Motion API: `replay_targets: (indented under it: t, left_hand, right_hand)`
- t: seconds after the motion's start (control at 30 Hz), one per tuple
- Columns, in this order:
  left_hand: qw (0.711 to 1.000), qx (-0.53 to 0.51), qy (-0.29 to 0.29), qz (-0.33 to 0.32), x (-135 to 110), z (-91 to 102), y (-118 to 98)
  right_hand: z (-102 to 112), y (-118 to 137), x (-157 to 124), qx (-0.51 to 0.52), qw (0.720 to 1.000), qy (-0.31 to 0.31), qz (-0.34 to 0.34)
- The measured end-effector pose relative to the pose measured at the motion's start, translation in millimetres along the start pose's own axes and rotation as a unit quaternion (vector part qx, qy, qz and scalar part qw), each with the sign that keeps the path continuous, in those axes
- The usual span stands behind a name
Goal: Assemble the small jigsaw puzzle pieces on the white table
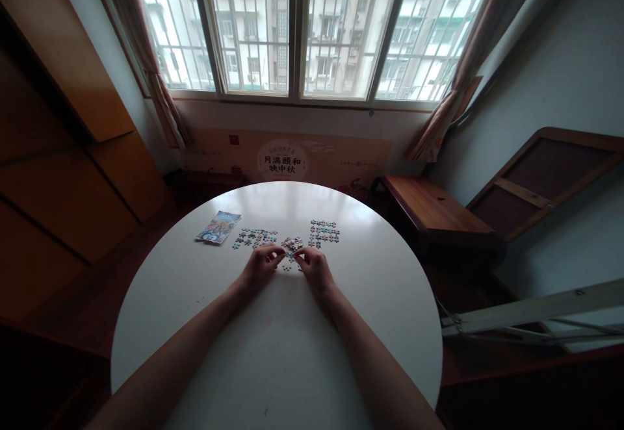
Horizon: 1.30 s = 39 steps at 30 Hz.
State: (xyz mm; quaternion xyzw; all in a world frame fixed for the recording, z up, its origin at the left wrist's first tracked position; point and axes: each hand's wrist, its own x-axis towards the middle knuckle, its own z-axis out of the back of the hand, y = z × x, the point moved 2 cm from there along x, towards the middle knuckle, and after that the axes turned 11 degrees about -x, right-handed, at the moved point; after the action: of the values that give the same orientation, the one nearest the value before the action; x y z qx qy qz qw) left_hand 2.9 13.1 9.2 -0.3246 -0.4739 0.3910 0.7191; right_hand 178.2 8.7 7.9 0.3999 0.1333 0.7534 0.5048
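Note:
Both my hands rest on a round white table (273, 352), fingertips almost meeting over small jigsaw puzzle pieces (291, 256). My left hand (260, 266) is curled, its fingers pinched on a piece. My right hand (314, 267) is curled the same way, pinching a piece beside it. Just beyond my fingers lies a small heap of loose pieces (292, 243). A joined patch of pieces (254, 238) lies to the left of the heap and another joined patch (324, 232) to the right.
A colourful picture card (219, 227) lies on the table's far left. Behind the table are a barred window (302, 27), curtains and a printed board (283, 159). A wooden bench (429, 206) and a folded table stand at right, wooden cabinets at left.

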Motion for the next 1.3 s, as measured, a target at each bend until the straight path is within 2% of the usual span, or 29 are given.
replay_targets:
  t: [0.43, 0.8, 1.0, 1.3]
  left_hand:
    - [1.0, 0.025, -0.012, 0.014, -0.6, -0.4, 0.1]
    - [1.0, 0.011, -0.008, 0.012, 0.4, 0.9, -0.5]
    - [0.999, -0.016, -0.013, 0.038, -0.6, 1.8, -1.4]
    - [0.999, -0.016, -0.002, 0.042, 0.0, 2.4, -5.5]
  right_hand:
    - [0.4, 2.9, 1.3, 0.013, 1.0, -0.005, -0.01]
    - [0.3, 2.7, 0.5, -0.003, 1.0, 0.005, -0.012]
    - [-1.3, 1.8, 0.5, -0.019, 1.0, 0.009, 0.002]
    - [1.3, 3.6, 2.2, -0.018, 1.0, 0.005, 0.006]
